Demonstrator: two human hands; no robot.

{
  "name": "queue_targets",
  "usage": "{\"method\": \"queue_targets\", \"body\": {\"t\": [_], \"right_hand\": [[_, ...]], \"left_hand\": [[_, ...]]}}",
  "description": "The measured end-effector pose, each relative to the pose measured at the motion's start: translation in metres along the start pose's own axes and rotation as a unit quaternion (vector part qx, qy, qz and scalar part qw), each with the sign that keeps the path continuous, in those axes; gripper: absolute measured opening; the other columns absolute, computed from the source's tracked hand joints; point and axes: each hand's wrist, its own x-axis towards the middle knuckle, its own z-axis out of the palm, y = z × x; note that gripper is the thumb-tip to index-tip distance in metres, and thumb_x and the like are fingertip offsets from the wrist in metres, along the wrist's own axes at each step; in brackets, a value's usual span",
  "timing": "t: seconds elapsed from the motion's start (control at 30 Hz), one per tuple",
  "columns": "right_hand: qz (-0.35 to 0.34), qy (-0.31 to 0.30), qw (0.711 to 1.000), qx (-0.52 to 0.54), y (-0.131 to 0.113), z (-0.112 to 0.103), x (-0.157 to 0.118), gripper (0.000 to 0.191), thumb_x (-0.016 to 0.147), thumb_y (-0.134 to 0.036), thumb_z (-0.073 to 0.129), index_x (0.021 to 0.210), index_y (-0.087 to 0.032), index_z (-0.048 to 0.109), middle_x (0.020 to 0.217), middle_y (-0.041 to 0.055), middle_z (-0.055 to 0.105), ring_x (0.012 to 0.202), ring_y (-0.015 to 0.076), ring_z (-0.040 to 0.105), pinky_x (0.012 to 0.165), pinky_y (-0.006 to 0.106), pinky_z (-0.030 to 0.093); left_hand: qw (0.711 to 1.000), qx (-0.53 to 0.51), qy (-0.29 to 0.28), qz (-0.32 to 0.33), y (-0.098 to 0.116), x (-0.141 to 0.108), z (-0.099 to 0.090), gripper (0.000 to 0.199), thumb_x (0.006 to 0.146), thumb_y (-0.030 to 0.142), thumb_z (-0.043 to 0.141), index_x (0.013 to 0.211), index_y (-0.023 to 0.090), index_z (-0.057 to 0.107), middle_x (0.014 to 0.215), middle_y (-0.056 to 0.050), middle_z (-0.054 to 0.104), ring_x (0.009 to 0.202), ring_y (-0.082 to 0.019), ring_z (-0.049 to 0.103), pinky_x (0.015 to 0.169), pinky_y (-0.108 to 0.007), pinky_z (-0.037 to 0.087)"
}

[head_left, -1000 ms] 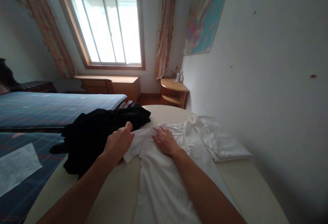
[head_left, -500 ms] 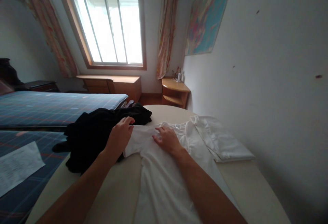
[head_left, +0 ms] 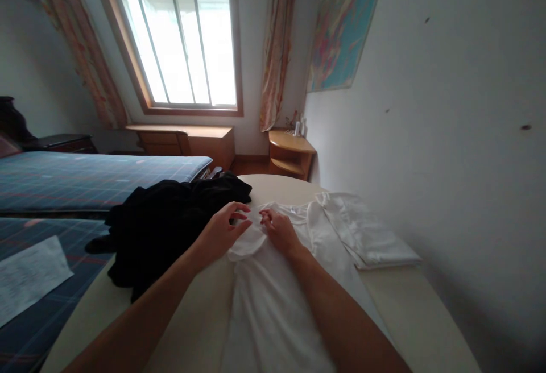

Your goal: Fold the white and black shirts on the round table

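Note:
A white short-sleeved shirt point(head_left: 273, 299) lies spread on the round cream table point(head_left: 187, 316), its lower end running out of view at the bottom. Its left sleeve point(head_left: 248, 242) is turned inward over the body. My left hand point(head_left: 224, 229) hovers at this sleeve, thumb and fingers curved and apart. Close to the neckline, my right hand point(head_left: 281, 233) rests on the shirt with its fingertips drawn together on the cloth. A bunched black garment point(head_left: 157, 225) lies just left of my left hand.
A folded white garment point(head_left: 371, 236) lies at the table's right, against the wall. Left of the table is a bed with a blue plaid mattress point(head_left: 98, 174) and a printed paper sheet point(head_left: 32, 276). Desks point(head_left: 209, 140) stand under the window.
My left hand has moved right, toward my right hand, and the shirt's left sleeve has been folded inward. My right hand's fingers have drawn together. The black garment stays put.

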Motion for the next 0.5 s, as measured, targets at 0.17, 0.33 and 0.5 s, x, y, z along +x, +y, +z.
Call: {"method": "queue_targets", "body": {"t": [0.17,0.33,0.5], "right_hand": [[0.023,-0.023,0.998,-0.051,0.000,-0.009,-0.001,0.036,0.100,-0.045,0.045,0.097,-0.021,0.072,0.080,0.0024,0.073,0.079,0.0173,0.067,0.080,0.029,0.042],[-0.018,-0.091,0.989,-0.115,-0.007,-0.011,-0.006,0.025,0.086,-0.046,0.066,0.083,-0.022,0.074,0.092,0.0047,0.072,0.097,0.0218,0.063,0.091,0.035,0.039],[-0.009,-0.128,0.990,-0.061,-0.010,-0.012,-0.003,0.016,0.088,-0.035,0.064,0.090,-0.020,0.071,0.093,0.0041,0.072,0.094,0.0195,0.064,0.089,0.034,0.041]], "left_hand": [[0.967,0.232,-0.098,-0.049,0.000,-0.011,-0.011,0.017,0.081,0.033,0.063,0.093,0.020,0.063,0.091,-0.004,0.070,0.076,-0.019,0.066,0.069,-0.029,0.047],[0.916,0.335,-0.209,-0.073,0.006,-0.022,-0.016,0.031,0.073,0.034,0.074,0.101,0.024,0.066,0.100,-0.003,0.070,0.089,-0.022,0.066,0.072,-0.028,0.045],[0.903,0.347,-0.251,-0.030,-0.002,-0.025,-0.016,0.029,0.071,0.024,0.071,0.100,0.023,0.066,0.101,-0.003,0.067,0.089,-0.022,0.065,0.075,-0.027,0.045]]}}
